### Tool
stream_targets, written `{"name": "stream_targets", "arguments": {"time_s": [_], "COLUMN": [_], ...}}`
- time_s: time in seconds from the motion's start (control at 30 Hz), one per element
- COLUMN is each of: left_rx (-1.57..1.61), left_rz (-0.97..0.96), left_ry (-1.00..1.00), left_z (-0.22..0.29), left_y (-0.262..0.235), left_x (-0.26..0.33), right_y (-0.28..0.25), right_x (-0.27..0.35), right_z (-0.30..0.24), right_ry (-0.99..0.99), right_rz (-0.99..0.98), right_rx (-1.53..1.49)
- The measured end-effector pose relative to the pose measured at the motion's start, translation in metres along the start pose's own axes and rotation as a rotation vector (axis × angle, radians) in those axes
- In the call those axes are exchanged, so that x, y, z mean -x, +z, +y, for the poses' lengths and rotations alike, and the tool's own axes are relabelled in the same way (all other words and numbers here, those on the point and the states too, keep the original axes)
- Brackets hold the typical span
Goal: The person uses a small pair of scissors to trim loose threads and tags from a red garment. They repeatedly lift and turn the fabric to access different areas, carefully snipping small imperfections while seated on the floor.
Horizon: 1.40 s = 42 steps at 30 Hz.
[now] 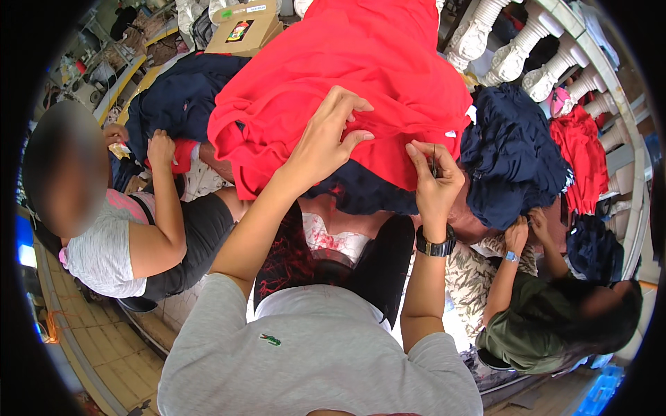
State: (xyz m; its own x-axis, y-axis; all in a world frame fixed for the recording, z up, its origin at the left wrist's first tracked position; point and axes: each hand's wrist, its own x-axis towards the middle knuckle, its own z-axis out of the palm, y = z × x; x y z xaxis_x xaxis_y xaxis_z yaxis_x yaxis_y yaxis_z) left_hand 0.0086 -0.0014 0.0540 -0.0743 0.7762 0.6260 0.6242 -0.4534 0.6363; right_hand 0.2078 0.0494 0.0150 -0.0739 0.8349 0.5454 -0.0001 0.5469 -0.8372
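Observation:
A big red garment (340,62) lies heaped in front of me, its near edge hanging toward my knees. My left hand (329,135) is raised over it, thumb and index finger apart, with nothing visible between them. At the garment's near right edge, my right hand (437,182) is closed around small, dark thread snips (435,163), their narrow tip pointing up; the fingers partly cover them. A little white tag (450,134) shows on the red cloth just beyond that hand. Dark navy cloth (364,188) lies under the red garment, between my two forearms.
Navy garments are piled at the left (177,93) and right (513,156). Co-workers sit on both sides, one in a grey shirt (111,236), one in a green shirt (538,326). A cardboard box (243,31) stands at the far left. White balusters (510,59) line the far right.

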Motion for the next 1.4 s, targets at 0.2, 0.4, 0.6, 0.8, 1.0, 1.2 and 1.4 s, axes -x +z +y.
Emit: {"name": "stream_targets", "arguments": {"time_s": [0.2, 0.4, 0.6, 0.8, 1.0, 1.2, 1.4], "left_rx": [-0.106, -0.259, 0.276, 0.741, 0.483, -0.19, -0.1], "left_rz": [0.026, 0.088, 0.088, 0.068, -0.215, 0.082, 0.003], "left_ry": [0.08, 0.335, -0.078, -0.093, -0.315, 0.079, 0.046], "left_z": [-0.006, 0.009, -0.008, -0.015, 0.029, 0.036, 0.012], "left_y": [0.007, 0.029, 0.04, 0.011, -0.036, -0.017, -0.004], "left_x": [0.0, -0.017, -0.026, -0.018, 0.008, -0.002, -0.008], "right_y": [-0.006, 0.002, 0.001, -0.006, -0.011, 0.0, 0.024], "right_x": [0.022, -0.008, -0.039, -0.043, -0.039, -0.026, -0.016], "right_z": [-0.016, -0.027, 0.003, 0.006, 0.001, -0.022, -0.011], "right_ry": [0.077, 0.012, 0.11, 0.118, 0.148, 0.227, 0.164], "right_rz": [-0.09, 0.022, -0.183, -0.202, -0.177, -0.304, -0.168], "right_rx": [-0.044, 0.038, 0.035, -0.116, -0.147, -0.136, -0.172]}}
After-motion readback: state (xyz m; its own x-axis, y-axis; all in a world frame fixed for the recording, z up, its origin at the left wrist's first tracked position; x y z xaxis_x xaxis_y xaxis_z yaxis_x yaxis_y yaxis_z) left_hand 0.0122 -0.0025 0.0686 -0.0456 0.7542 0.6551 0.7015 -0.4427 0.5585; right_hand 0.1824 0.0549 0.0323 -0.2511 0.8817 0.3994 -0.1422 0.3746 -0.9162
